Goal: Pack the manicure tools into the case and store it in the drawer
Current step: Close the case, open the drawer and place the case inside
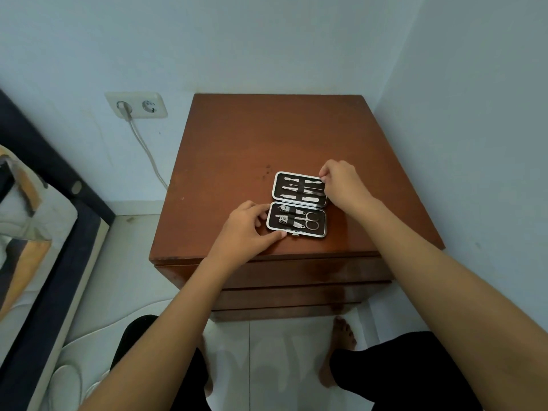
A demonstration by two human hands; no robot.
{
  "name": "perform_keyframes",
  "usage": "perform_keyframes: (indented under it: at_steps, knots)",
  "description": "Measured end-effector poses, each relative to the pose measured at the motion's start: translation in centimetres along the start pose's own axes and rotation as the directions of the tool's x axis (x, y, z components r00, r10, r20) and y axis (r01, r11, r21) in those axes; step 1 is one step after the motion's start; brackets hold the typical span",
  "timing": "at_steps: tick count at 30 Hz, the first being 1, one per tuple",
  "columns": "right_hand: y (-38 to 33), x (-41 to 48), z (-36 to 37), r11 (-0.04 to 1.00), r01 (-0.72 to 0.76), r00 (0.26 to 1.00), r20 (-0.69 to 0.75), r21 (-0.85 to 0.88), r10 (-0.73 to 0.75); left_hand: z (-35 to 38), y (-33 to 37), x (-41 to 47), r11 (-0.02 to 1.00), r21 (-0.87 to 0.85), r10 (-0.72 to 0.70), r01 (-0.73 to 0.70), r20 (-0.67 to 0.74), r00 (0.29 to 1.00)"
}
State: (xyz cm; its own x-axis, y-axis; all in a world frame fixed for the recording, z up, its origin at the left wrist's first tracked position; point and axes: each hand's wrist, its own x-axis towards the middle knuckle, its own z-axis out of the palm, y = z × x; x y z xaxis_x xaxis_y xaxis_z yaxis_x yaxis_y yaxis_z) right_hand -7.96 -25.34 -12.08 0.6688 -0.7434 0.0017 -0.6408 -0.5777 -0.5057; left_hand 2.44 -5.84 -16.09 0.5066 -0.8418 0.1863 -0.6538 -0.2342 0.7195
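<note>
From the head camera, looking down: a small manicure case lies open flat on the smooth, reddish-brown wooden table, a square bedside cabinet. The case is a rounded rectangle with a silver metal rim and dark lining; slim steel tools sit under elastic bands in the far half, and scissors with round loop handles lie in the near half. The left hand rests at the case's near-left corner, fingers loosely curled against the rim. The right hand pinches the far half's right edge (whether edge or a tool, unclear). Closed drawer fronts show below the tabletop. A white double socket is on the pale wall.
</note>
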Motion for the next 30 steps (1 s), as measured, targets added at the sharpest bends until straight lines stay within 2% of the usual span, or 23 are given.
perform_keyframes:
  at_steps: [7, 10, 15, 18, 20, 22, 23, 30]
  knots:
    - [-0.8, -2.1, -1.7, 0.964, 0.256, 0.96, -0.135, 0.078, -0.244, 1.0, 1.0, 0.8, 0.993, 0.046, -0.105, 0.108, -0.078, 0.991]
    - [-0.2, -4.0, -0.9, 0.923, 0.386, 0.907, -0.178, -0.012, -0.382, 1.4, 1.4, 1.3, 0.987, 0.044, -0.15, 0.157, -0.143, 0.978]
    - [1.7, -5.6, 1.1, 0.901, 0.428, 0.891, -0.138, -0.066, -0.433, 1.3, 0.9, 1.9, 0.988, 0.001, -0.149, 0.152, -0.158, 0.976]
    - [1.8, -5.8, 1.8, 0.919, 0.393, 0.904, -0.185, 0.008, -0.385, 1.3, 0.9, 1.8, 0.989, -0.033, -0.147, 0.144, -0.19, 0.971]
    - [1.5, -5.4, 2.0, 0.95, 0.282, 0.933, -0.269, 0.134, -0.239, 1.5, 0.9, 2.1, 0.986, -0.042, -0.167, 0.162, -0.216, 0.962]
    - [1.0, -4.9, 2.1, 0.955, 0.14, 0.961, -0.266, 0.262, -0.068, 1.8, 0.9, 2.6, 0.983, -0.042, -0.184, 0.179, -0.212, 0.96]
    - [0.9, -4.8, 2.2, 0.953, 0.103, 0.966, -0.257, 0.286, -0.028, 1.8, 1.0, 2.8, 0.982, -0.047, -0.189, 0.183, -0.207, 0.96]
    - [0.9, -5.3, 3.2, 0.952, 0.085, 0.954, -0.3, 0.295, 0.008, 2.1, 1.1, 2.8, 0.975, -0.102, -0.219, 0.2, -0.239, 0.946]
